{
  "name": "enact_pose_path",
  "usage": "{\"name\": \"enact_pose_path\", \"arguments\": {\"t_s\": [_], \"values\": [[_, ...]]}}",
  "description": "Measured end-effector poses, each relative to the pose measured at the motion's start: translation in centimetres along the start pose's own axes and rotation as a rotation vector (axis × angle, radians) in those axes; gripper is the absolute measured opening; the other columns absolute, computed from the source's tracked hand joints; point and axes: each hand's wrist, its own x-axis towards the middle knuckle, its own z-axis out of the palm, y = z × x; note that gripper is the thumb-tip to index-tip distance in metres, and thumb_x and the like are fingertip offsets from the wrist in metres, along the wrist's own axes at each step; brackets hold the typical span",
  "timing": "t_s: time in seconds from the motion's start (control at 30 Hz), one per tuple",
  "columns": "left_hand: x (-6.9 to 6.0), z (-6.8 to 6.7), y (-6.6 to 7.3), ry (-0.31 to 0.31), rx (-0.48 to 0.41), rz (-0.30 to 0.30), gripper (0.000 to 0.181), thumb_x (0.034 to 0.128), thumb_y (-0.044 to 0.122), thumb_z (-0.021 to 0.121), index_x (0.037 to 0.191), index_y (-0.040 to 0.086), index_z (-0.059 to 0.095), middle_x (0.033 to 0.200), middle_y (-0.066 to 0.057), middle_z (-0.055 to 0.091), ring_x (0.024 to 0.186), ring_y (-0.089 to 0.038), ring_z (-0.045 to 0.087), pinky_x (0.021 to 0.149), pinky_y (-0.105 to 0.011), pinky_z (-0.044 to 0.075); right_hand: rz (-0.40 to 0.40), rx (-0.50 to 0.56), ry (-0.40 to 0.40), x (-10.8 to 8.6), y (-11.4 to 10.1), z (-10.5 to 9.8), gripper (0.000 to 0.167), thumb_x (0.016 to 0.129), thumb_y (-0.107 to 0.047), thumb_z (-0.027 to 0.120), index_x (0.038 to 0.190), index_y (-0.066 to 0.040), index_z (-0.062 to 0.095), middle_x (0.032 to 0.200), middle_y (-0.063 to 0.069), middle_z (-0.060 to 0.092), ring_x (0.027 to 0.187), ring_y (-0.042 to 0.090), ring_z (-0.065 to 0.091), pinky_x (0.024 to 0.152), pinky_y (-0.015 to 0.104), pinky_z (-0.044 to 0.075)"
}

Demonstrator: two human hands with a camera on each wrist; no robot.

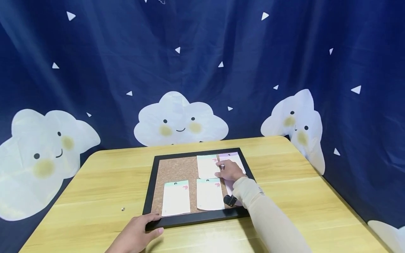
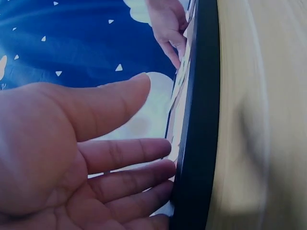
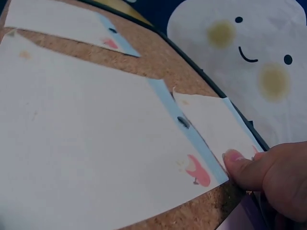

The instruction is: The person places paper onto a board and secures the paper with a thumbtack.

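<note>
A corkboard (image 1: pixel 177 168) with a black frame (image 1: pixel 190 220) lies on the table. My right hand (image 1: pixel 232 170) reaches over its right part. Its thumb and index finger hold the right edge of a white paper note (image 1: pixel 206 168) with a teal top strip; in the right wrist view my thumb (image 3: pixel 242 170) lies on that note (image 3: pixel 204 115). Two similar notes, one in the middle (image 1: pixel 210 196) and one at left (image 1: pixel 176 200), each have a pin at the top. My left hand (image 1: pixel 134 232) touches the frame's near left corner, fingers fairly straight, thumb apart.
Purple-topped notes (image 1: pixel 238 161) lie along the board's right side, partly hidden by my right hand and sleeve. A small silver pin (image 1: pixel 123 209) lies on the wooden table (image 1: pixel 95 189) left of the board. A blue curtain (image 1: pixel 196 70) with clouds hangs behind.
</note>
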Motion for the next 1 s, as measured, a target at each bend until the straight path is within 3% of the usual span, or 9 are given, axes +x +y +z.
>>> {"name": "enact_pose_path", "arguments": {"t_s": [0.17, 0.3, 0.43, 0.57, 0.73, 0.83, 1.0], "values": [[-0.2, -1.1, -0.7, 0.059, -0.052, 0.04, 0.049, 0.0871, 0.035, 0.072, 0.125, 0.005, 0.064, 0.123, -0.012, 0.063, 0.117, -0.037, 0.056, 0.094, -0.054, 0.047, -0.036, -0.029, -0.004, -0.1, 0.1, 0.1, 0.048, 0.085, -0.028, 0.076, 0.13, -0.017, 0.063, 0.095, 0.004, 0.063, 0.082, 0.018, 0.057, 0.063, 0.031, 0.047], [-0.2, -2.8, -1.6, 0.123, -0.068, 0.006, 0.053, 0.0902, 0.033, 0.069, 0.129, 0.0, 0.058, 0.123, -0.016, 0.062, 0.11, -0.035, 0.061, 0.089, -0.048, 0.052, -0.063, -0.039, -0.008, -0.2, 0.0, 0.1, 0.048, 0.086, -0.027, 0.075, 0.131, -0.016, 0.063, 0.091, 0.002, 0.062, 0.08, 0.018, 0.055, 0.063, 0.03, 0.045], [0.2, -4.6, -3.2, 0.198, 0.0, 0.02, 0.049, 0.0926, 0.029, 0.067, 0.128, -0.003, 0.057, 0.117, -0.017, 0.065, 0.101, -0.031, 0.065, 0.083, -0.046, 0.055, -0.061, -0.029, -0.012, -0.3, 0.0, 0.0, 0.048, 0.086, -0.027, 0.075, 0.131, -0.016, 0.062, 0.09, 0.002, 0.061, 0.079, 0.017, 0.055, 0.062, 0.029, 0.044], [0.9, -6.4, -4.8, 0.262, 0.08, 0.038, 0.035, 0.0922, 0.021, 0.067, 0.117, -0.005, 0.062, 0.102, -0.011, 0.068, 0.091, -0.029, 0.066, 0.077, -0.044, 0.055, -0.053, -0.022, -0.013, -0.3, 0.1, -0.1, 0.048, 0.086, -0.027, 0.075, 0.132, -0.015, 0.062, 0.09, 0.002, 0.06, 0.08, 0.018, 0.054, 0.063, 0.03, 0.044], [1.7, -8.0, -6.4, 0.259, 0.16, 0.004, 0.014, 0.0886, 0.012, 0.068, 0.095, 0.0, 0.063, 0.089, -0.003, 0.065, 0.085, -0.026, 0.063, 0.073, -0.044, 0.052, -0.051, -0.017, -0.005, -0.2, 0.1, -0.1, 0.048, 0.086, -0.026, 0.075, 0.131, -0.013, 0.062, 0.09, 0.003, 0.06, 0.082, 0.02, 0.054, 0.064, 0.03, 0.044], [1.9, -8.5, -7.2, 0.24, 0.179, -0.024, 0.011, 0.0865, 0.01, 0.068, 0.09, 0.003, 0.061, 0.084, -0.001, 0.062, 0.079, -0.022, 0.058, 0.07, -0.041, 0.049, -0.04, -0.021, -0.005, -0.1, 0.2, 0.0, 0.048, 0.086, -0.027, 0.075, 0.131, -0.014, 0.062, 0.09, 0.003, 0.06, 0.081, 0.02, 0.054, 0.063, 0.03, 0.044], [2.1, -8.5, -8.0, 0.176, 0.158, -0.059, 0.029, 0.0876, 0.018, 0.07, 0.103, -0.005, 0.062, 0.088, -0.005, 0.063, 0.081, -0.024, 0.059, 0.072, -0.045, 0.051, -0.033, -0.016, -0.022, -0.1, 0.3, 0.0, 0.049, 0.086, -0.027, 0.075, 0.132, -0.015, 0.062, 0.088, 0.002, 0.059, 0.08, 0.019, 0.054, 0.062, 0.03, 0.042]]}}
